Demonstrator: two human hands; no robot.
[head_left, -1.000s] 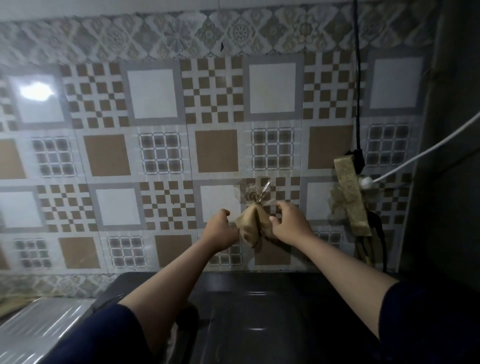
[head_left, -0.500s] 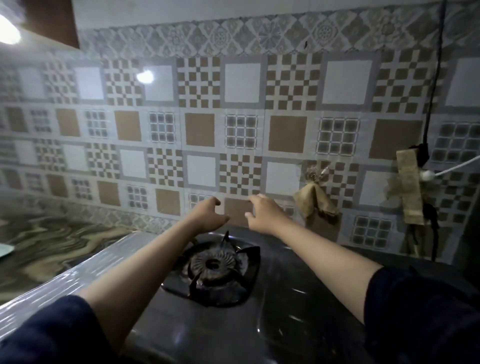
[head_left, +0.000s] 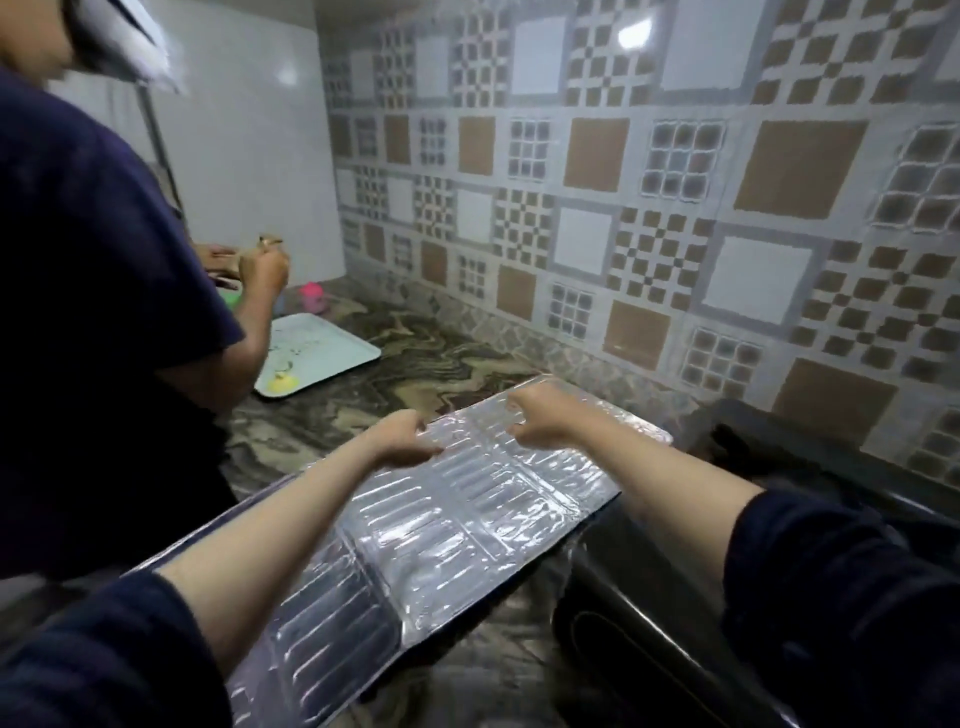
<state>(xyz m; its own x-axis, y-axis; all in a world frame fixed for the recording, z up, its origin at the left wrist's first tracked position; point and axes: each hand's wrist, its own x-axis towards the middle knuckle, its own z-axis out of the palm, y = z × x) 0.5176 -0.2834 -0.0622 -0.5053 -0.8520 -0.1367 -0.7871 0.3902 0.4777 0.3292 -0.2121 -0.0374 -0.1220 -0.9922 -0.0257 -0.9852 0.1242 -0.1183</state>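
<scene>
L hand (head_left: 402, 437), R hand (head_left: 537, 422) grip 1 foil panel (head_left: 467, 519); 1 tray (head_left: 332, 345) near.

The one view comes from a wide-angle camera worn on the person's head. It looks forward and steeply down along both forearms, so the left hand (head_left: 402, 439) and right hand (head_left: 535, 421) sit close to the lens at mid-frame, at the foil sheet (head_left: 467, 519). The camera meets the tiled wall (head_left: 597, 208) at a slant, with the wall running from far left to near right. The marbled counter (head_left: 415, 379) fills the middle ground. The dark stove (head_left: 649, 649) lies near right, a second person (head_left: 93, 260) crowds the left edge, and a pale tray (head_left: 332, 345) lies far left.
</scene>
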